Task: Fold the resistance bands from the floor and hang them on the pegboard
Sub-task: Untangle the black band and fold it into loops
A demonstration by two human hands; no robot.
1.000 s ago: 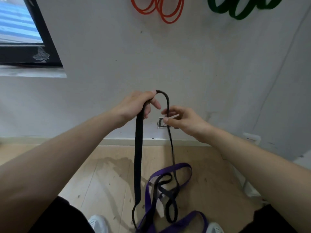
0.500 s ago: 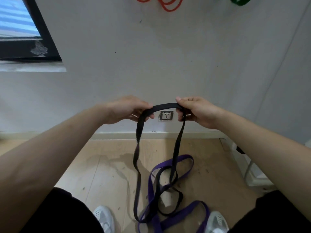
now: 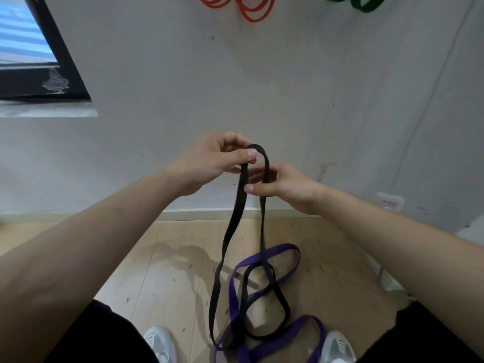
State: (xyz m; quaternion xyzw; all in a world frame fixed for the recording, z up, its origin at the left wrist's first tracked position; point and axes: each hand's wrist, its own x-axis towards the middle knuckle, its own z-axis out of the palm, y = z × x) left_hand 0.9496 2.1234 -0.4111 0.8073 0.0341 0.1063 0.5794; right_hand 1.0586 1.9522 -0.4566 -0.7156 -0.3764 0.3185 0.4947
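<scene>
A long black resistance band [image 3: 230, 231] hangs from my hands in front of the wall, and its lower loops lie on the wooden floor. My left hand [image 3: 212, 159] pinches the top bend of the band between thumb and fingers. Just below and to the right, my right hand [image 3: 284, 186] curls its fingers round the band's two strands. A purple resistance band [image 3: 272, 254] lies on the floor under the black one, tangled with its loops. Red bands [image 3: 251, 9] and green bands [image 3: 364, 3] hang high on the wall.
A dark-framed window [image 3: 39, 74] with a grey sill sits at the upper left. A white device [image 3: 389, 201] stands against the wall at the right, with a cable running up. My white shoes [image 3: 159, 343] show at the bottom edge.
My hands held the band's top stretched apart half a second ago. Now they have come together, with the top folded into a narrow bend in my left hand and my right hand below it.
</scene>
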